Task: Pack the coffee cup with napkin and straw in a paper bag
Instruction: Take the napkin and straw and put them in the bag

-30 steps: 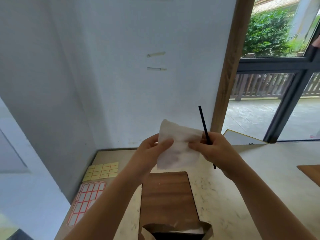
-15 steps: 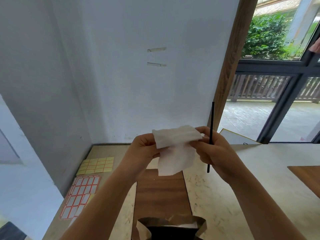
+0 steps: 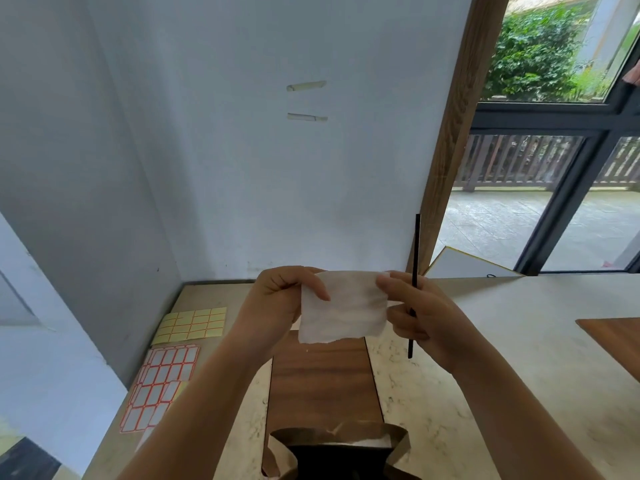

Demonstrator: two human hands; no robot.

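Note:
A white napkin [image 3: 343, 308] is held folded flat between both hands, above the table. My left hand [image 3: 282, 299] pinches its left edge. My right hand [image 3: 419, 315] pinches its right edge and also grips a thin black straw [image 3: 416, 244], which stands nearly upright through the fist. The brown paper bag [image 3: 337, 441] stands open at the bottom edge of the view, below my hands, its inside dark. Nothing of the coffee cup can be made out.
A dark wooden board [image 3: 322, 382] lies on the marbled table [image 3: 502, 341] under my hands. Sheets of yellow labels [image 3: 192, 325] and red-bordered labels [image 3: 161, 384] lie at the left. A white board [image 3: 464, 263] leans by the window; another wooden board [image 3: 616, 341] sits far right.
The napkin went from a loose, drooping sheet to a flat folded rectangle stretched between both hands. The straw tilted from leaning left to nearly upright.

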